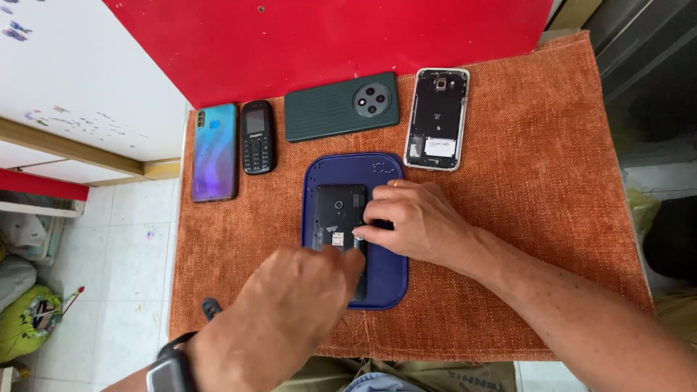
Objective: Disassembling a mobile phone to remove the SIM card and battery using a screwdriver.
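A small black phone point(335, 212) with its back cover off lies on a dark blue mat point(385, 279) in the middle of an orange cloth. My right hand point(410, 221) rests on the phone's right edge, fingertips pinching at its inner compartment near the card slots. My left hand point(298, 297) covers the phone's lower end, fingers pressed on it. A watch sits on my left wrist.
Along the cloth's point(537, 160) far edge lie a blue-purple smartphone point(215, 151), a black keypad phone point(257, 136), a dark green phone with round camera point(341, 106) and an opened white-framed phone point(436, 119). A red panel point(327, 36) stands behind. Tiled floor lies left.
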